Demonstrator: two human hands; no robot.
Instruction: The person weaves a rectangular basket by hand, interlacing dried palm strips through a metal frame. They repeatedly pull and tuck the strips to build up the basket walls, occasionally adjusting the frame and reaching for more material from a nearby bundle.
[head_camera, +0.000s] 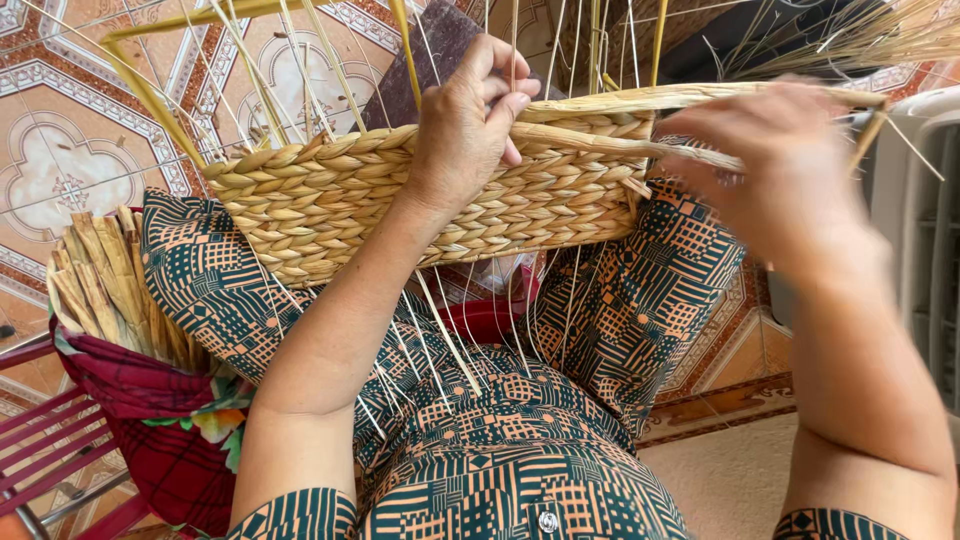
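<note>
A half-woven basket (420, 200) of pale braided straw rests on the person's lap, its thin upright stakes (300, 60) rising from the rim; the left hand (465, 125) curls shut over the top edge, fingers pinching the rim to steady it, while the blurred right hand (775, 175) has closed on a twisted straw strand (620, 148) and draws it out sideways along the top row. The weaving seems to be at its upper rows, and the next pass likely calls for tucking the strand between stakes under even tension. A cloth-wrapped bundle of dried straw strips (110, 290) stands to the left above the patterned tile floor (60, 130).
</note>
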